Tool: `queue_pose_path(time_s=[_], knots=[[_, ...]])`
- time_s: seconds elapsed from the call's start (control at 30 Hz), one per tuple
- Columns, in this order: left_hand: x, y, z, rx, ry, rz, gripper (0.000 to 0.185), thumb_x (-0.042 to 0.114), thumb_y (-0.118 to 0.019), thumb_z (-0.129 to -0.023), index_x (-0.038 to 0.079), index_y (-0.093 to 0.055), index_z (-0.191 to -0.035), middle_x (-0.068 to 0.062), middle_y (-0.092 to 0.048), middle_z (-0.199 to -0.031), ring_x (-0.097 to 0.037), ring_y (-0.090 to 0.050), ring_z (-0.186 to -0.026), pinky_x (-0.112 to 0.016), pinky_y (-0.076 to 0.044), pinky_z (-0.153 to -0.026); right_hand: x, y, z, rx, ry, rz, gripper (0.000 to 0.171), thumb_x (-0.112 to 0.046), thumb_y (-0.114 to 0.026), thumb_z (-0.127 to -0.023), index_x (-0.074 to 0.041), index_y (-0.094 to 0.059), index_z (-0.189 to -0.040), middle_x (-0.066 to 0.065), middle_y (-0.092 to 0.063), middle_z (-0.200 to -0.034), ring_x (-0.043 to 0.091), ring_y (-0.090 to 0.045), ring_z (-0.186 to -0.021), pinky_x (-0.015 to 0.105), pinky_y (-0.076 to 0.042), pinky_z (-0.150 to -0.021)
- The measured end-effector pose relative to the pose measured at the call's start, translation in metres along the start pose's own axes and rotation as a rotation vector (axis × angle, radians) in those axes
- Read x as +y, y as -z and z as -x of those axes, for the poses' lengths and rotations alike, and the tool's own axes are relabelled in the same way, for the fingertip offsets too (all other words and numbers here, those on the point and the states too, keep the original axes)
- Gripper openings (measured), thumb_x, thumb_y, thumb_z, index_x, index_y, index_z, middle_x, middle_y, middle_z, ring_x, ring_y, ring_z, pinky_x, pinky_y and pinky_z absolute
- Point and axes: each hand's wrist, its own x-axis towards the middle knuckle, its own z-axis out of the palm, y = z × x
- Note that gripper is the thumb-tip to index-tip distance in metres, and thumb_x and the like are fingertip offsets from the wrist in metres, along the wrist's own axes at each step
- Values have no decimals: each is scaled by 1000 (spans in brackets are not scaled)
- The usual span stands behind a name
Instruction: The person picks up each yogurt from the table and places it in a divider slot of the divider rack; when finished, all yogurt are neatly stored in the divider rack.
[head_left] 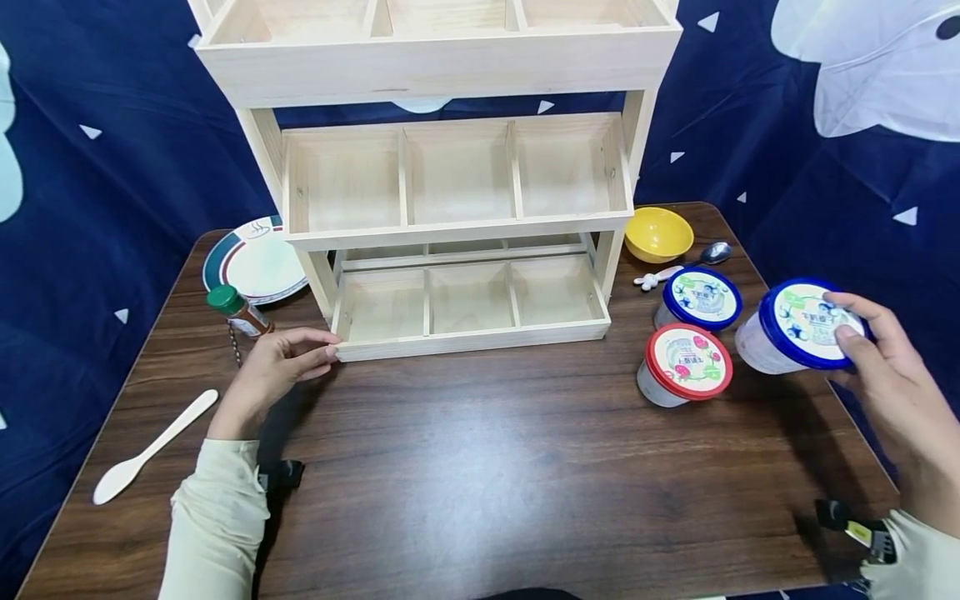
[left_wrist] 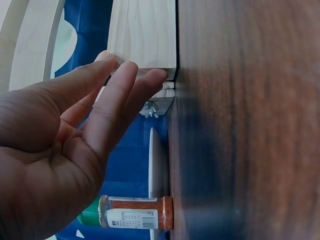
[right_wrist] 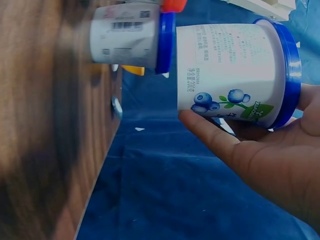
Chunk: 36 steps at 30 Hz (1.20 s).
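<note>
My right hand holds a white tub with a blue lid and blueberries printed on its side. Its thumb and fingers grip the lid end, and the tub is raised off the table in the right wrist view. Just left of it stand another blue-lidded tub and a red-lidded tub. My left hand touches the front left corner of the bottom tray on a pale wooden three-tier shelf. In the left wrist view its fingers reach nearly straight to the end of that tray.
Left of the shelf are a plate, a green-capped spice jar and a white spoon. On its right sit a yellow bowl and a metal spoon with a white handle. The dark wooden table has a blue cloth behind it.
</note>
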Motion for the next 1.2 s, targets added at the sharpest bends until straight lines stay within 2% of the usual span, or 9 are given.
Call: queue_pose_path(time_s=[0.07,0.33,0.43,0.6,0.8,0.93,1.03,1.2], knots=[[0,0,0,-1,0,1,32,-3,-63,-108,-14,-64,-138,-22,-67,-129,0,-71,-97,-22,-64,-88,-4,-1,-1,1,13,7,40,-10,-38,-118,-25,-50,-153,-9,-39,-136,7,-52,-107,5,-51,-76],[-1,0,-1,0,-7,2,32,-2,-64,-108,-14,-64,-137,-16,-70,-125,1,-71,-98,-23,-64,-88,-17,-13,-9,-18,50,-115,39,-9,-37,-118,-19,-48,-154,-3,-40,-139,8,-58,-109,8,-56,-80],[-1,0,-1,2,-10,5,32,-1,-65,-108,-15,-64,-137,-14,-70,-124,2,-71,-98,-22,-64,-88,-21,-20,-13,-37,59,-134,38,-9,-38,-118,-18,-49,-154,-1,-40,-139,8,-60,-107,9,-57,-78],[-2,1,0,-3,-9,8,32,-1,-64,-108,-14,-64,-137,-15,-70,-126,1,-71,-99,-22,-64,-88,-25,-33,-20,-86,86,-237,38,-5,-39,-117,-14,-49,-153,7,-41,-137,10,-64,-101,14,-58,-73],[-2,0,0,-10,6,7,32,-2,-64,-108,-15,-64,-138,-20,-68,-128,1,-71,-98,-23,-64,-88,-31,-52,-29,-96,76,-225,36,-10,-44,-117,-16,-52,-152,9,-43,-128,10,-56,-89,13,-47,-63],[-2,0,1,-11,10,-2,32,-3,-63,-108,-15,-64,-137,-24,-67,-130,1,-71,-98,-23,-64,-88,-34,-68,-35,-127,71,-236,36,-11,-45,-117,-15,-52,-153,9,-44,-135,11,-59,-99,10,-54,-73],[-1,0,1,-10,5,-2,31,-3,-63,-109,-15,-64,-137,-24,-68,-129,1,-71,-97,-23,-64,-88,-36,-77,-39,-151,81,-218,38,-12,-45,-118,-14,-50,-155,9,-43,-142,16,-61,-111,16,-62,-82],[0,0,0,-8,-6,-2,31,-2,-63,-109,-15,-64,-137,-20,-69,-126,1,-71,-98,-22,-64,-87,-39,-88,-43,-172,78,-151,39,-14,-47,-117,-15,-49,-156,8,-45,-141,16,-61,-109,16,-62,-80]])
